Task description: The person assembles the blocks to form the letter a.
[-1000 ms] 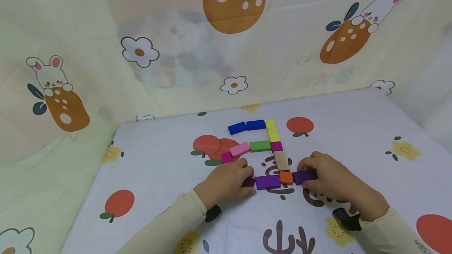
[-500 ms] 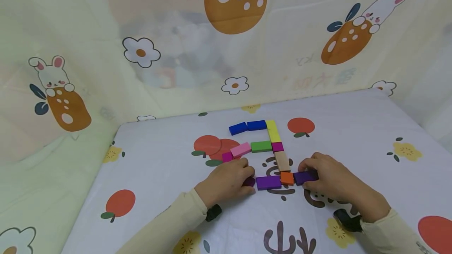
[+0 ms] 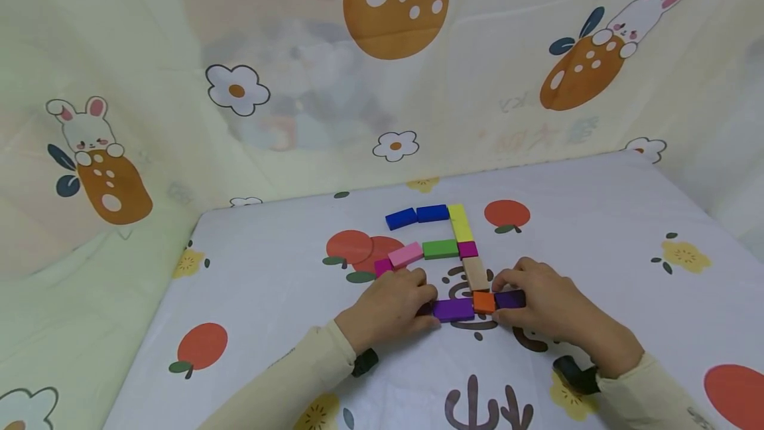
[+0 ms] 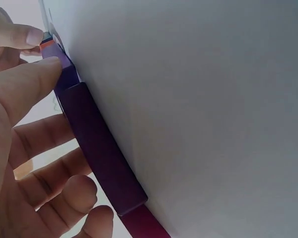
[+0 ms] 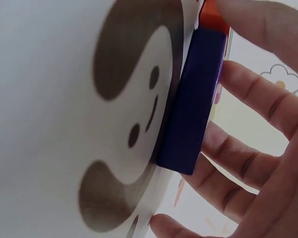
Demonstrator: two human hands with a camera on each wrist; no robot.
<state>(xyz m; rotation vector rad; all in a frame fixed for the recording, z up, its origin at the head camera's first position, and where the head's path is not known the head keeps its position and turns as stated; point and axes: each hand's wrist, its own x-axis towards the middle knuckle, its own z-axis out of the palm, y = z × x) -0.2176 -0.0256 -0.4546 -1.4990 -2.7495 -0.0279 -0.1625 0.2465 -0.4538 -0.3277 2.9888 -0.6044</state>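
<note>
Flat coloured blocks form a connected figure on the cloth. My left hand (image 3: 390, 307) pinches the left end of the violet block (image 3: 453, 310), its thumb on the near side. Under that palm lies a plum block (image 4: 104, 148), mostly hidden in the head view. My right hand (image 3: 546, 304) straddles the joint between the orange block (image 3: 484, 302) and the indigo block (image 5: 196, 99). Its thumb touches the orange one, its index finger the indigo one's far side. A beige block (image 3: 475, 274) stands off the orange one, pointing away.
Beyond the beige block lie a small magenta block (image 3: 468, 249) and a yellow one (image 3: 460, 223). Green (image 3: 440, 249) and pink (image 3: 406, 255) blocks run left from there, two blue blocks (image 3: 432, 214) farther back. A printed curtain (image 3: 298, 171) hangs behind the cloth-covered table (image 3: 597, 217).
My right hand has slid left along the indigo block to its joint with the orange one, uncovering more of it. My left hand has shifted slightly right onto the violet block's end.
</note>
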